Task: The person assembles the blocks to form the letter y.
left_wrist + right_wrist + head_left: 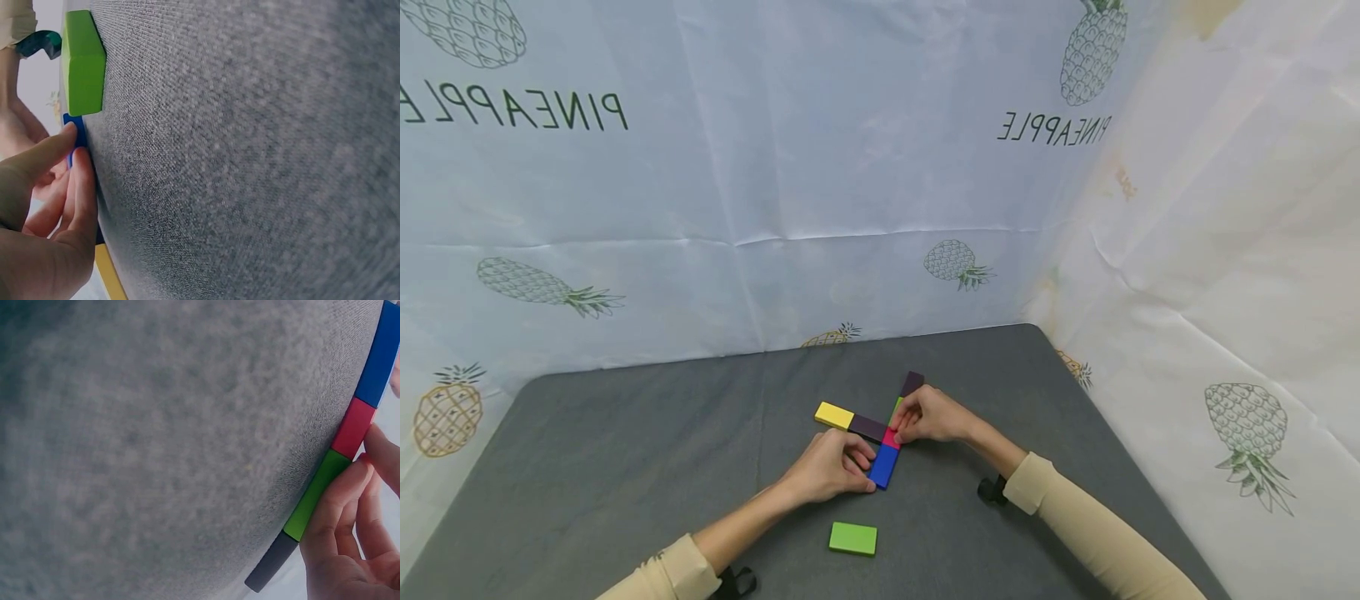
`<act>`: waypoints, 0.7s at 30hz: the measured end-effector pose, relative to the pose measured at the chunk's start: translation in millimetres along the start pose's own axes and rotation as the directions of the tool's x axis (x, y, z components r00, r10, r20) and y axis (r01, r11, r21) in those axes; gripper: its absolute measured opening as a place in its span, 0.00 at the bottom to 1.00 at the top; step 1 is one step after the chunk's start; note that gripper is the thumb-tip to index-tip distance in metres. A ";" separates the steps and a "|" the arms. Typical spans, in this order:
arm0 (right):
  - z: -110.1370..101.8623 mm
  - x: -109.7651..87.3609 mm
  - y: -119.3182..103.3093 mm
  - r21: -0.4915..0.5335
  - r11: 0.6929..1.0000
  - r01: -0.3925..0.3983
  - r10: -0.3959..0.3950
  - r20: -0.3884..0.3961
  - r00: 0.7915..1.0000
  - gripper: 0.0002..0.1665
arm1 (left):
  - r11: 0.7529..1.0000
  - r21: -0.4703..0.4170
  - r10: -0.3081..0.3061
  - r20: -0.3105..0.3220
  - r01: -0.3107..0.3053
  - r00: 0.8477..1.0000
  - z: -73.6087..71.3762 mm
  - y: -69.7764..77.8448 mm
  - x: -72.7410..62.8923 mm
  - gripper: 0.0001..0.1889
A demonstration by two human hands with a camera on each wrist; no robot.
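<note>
Flat colored blocks lie joined on the dark grey cloth. The blue block (884, 467) is at the near end of one row, and my left hand (826, 468) pinches it with thumb and forefinger at its left side. Just beyond it sits the red block (354, 428); the thumb and forefinger of my right hand (934, 415) hold it from above. Past the red one run a green block (317, 495) and a dark block (272, 561) in the same line. A second dark block (868, 427) and a yellow block (834, 415) branch off to the left.
A separate green block (853, 538) lies on the cloth nearer to me, right of my left forearm. The grey tabletop (647, 450) ends at white pineapple-print curtains (820, 167) behind and to the right. Both wrists carry dark straps.
</note>
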State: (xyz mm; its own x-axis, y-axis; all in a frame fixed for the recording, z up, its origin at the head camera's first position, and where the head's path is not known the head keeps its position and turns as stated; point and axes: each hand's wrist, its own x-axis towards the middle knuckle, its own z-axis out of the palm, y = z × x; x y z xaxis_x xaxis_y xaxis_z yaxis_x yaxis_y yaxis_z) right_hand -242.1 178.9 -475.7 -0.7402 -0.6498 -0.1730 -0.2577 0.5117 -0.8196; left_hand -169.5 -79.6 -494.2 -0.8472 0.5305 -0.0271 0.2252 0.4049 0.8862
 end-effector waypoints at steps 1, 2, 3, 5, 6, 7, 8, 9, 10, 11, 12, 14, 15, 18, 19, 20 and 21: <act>-0.1 0.0 0.1 0.000 1.000 0.001 -0.001 0.000 1.000 0.09 | 1.000 -0.001 0.001 -0.001 -0.001 1.000 0.1 -0.1 0.1 0.18; -0.2 0.0 0.3 0.000 1.000 0.003 -0.003 0.000 1.000 0.09 | 1.000 -0.001 0.003 -0.001 -0.003 1.000 0.3 -0.3 0.1 0.18; -0.2 0.1 0.6 0.000 1.000 0.005 -0.005 0.001 1.000 0.09 | 1.000 0.000 0.004 -0.001 -0.004 1.000 0.4 -0.6 0.2 0.18; -0.4 0.3 1.2 0.000 1.000 0.012 -0.012 0.002 1.000 0.09 | 1.000 0.002 0.006 0.000 -0.006 1.000 0.6 -1.1 0.3 0.18; -0.5 0.4 1.5 0.000 1.000 0.014 -0.014 0.002 1.000 0.09 | 1.000 0.003 0.008 0.000 -0.008 1.000 0.7 -1.3 0.4 0.18; -0.5 0.4 1.7 -0.001 1.000 0.017 -0.017 0.002 1.000 0.09 | 1.000 0.005 0.010 0.001 -0.010 1.000 0.6 -1.5 0.3 0.18; -0.6 0.4 1.8 -0.001 1.000 0.019 -0.019 0.002 1.000 0.09 | 1.000 0.006 0.011 0.001 -0.011 1.000 0.6 -1.7 0.1 0.18; -0.6 0.4 1.8 -0.003 1.000 0.020 -0.020 0.002 1.000 0.09 | 1.000 0.007 0.012 0.002 -0.012 1.000 0.4 -1.9 -0.1 0.18; -0.6 0.3 1.8 -0.004 1.000 0.021 -0.021 0.001 1.000 0.09 | 1.000 0.007 0.013 0.003 -0.013 1.000 0.2 -2.0 -0.4 0.18; -0.6 0.1 1.6 -0.004 1.000 0.020 -0.020 0.001 1.000 0.09 | 1.000 0.009 0.014 0.004 -0.014 1.000 0.0 -2.2 -0.7 0.19; -0.5 -0.1 1.4 -0.005 1.000 0.019 -0.019 0.000 1.000 0.09 | 1.000 0.009 0.016 0.005 -0.016 1.000 -0.4 -2.2 -1.3 0.19; -0.6 -0.8 0.6 -0.002 1.000 0.018 -0.018 0.001 1.000 0.09 | 1.000 0.010 0.016 0.008 -0.016 1.000 -1.4 -2.3 -3.1 0.19; -0.6 -1.1 0.1 0.000 1.000 0.018 -0.018 0.001 1.000 0.09 | 1.000 0.012 0.016 0.009 -0.016 1.000 -1.9 -2.3 -4.1 0.18; -0.5 -2.0 -1.3 0.008 1.000 0.021 -0.021 0.003 1.000 0.08 | 1.000 0.008 0.011 0.019 -0.011 1.000 -4.2 -2.2 -8.8 0.18; -0.5 -2.3 -1.8 0.010 1.000 0.023 -0.023 0.003 1.000 0.08 | 1.000 0.007 0.008 0.023 -0.008 1.000 -5.0 -2.4 -10.5 0.18; -0.5 -2.4 -2.1 0.010 1.000 0.025 -0.025 0.003 1.000 0.08 | 1.000 0.004 0.007 0.029 -0.007 1.000 -5.9 -2.5 -12.5 0.17; -0.4 -2.4 -2.2 0.010 1.000 0.029 -0.029 0.003 1.000 0.08 | 1.000 -0.001 0.004 0.037 -0.004 0.999 -6.9 -2.6 -14.8 0.17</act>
State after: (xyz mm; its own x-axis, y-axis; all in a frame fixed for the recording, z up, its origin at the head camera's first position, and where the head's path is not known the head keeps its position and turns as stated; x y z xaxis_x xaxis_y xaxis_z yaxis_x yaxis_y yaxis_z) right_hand -239.9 179.6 -473.3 -0.7309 -0.6656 -0.1509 -0.2727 0.4875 -0.8294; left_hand -160.9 -93.6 -492.9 -0.8280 0.5592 -0.0406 0.2280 0.4020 0.8868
